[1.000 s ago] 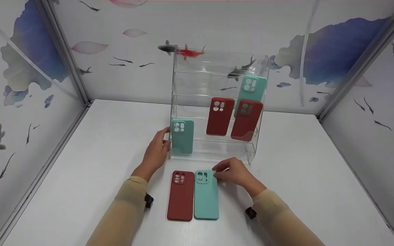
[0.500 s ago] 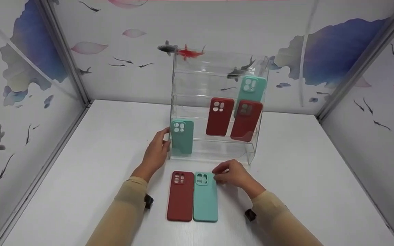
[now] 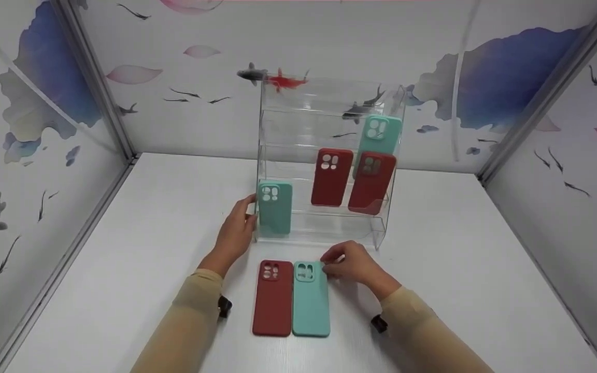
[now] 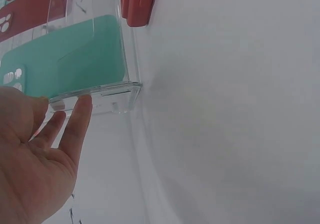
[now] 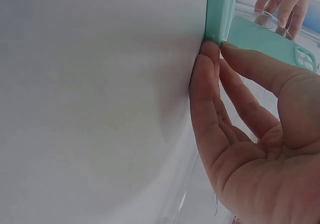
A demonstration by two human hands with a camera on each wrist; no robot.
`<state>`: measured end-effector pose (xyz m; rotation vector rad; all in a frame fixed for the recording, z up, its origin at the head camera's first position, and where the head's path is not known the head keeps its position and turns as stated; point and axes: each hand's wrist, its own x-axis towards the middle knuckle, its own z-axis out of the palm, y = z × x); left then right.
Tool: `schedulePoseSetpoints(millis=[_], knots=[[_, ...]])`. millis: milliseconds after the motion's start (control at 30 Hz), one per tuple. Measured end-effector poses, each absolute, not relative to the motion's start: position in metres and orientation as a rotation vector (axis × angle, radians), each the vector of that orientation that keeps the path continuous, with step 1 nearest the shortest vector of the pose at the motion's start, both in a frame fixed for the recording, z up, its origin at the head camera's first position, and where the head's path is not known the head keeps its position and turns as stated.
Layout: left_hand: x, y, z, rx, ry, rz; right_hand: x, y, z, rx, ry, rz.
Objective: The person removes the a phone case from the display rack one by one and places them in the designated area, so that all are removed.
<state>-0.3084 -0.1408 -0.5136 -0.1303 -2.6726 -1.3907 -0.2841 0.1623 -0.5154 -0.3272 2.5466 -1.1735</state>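
In the head view my left hand (image 3: 233, 235) is at the left side of a clear acrylic display stand (image 3: 332, 228). Its fairly straight fingers touch the stand's side edge, beside a mint phone case (image 3: 275, 210) on the lowest tier. My right hand (image 3: 353, 264) pinches the upper right corner of another mint phone case (image 3: 311, 305) lying on the table. Up close in the right wrist view, thumb and fingertips (image 5: 209, 48) meet at that case's end. Directly left of it lies a red phone case (image 3: 272, 305), their long sides together.
Higher on the stand lean two red phone cases, one at the middle (image 3: 332, 178) and one at the right (image 3: 372, 184). A mint case (image 3: 383, 133) leans behind the right one. The white table (image 3: 464, 269) is enclosed by printed panels (image 3: 329, 46).
The mint case on the table has shifted slightly toward me, together with the right hand at its corner. My left hand stays by the stand.
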Motion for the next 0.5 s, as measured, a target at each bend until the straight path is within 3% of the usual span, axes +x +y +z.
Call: schedulePoseSetpoints(millis=[500], knots=[[-0.308,-0.142,-0.514,-0.135,-2.677,-1.400,-0.309,0.128,-0.470,-0.577,2.825,-1.386]])
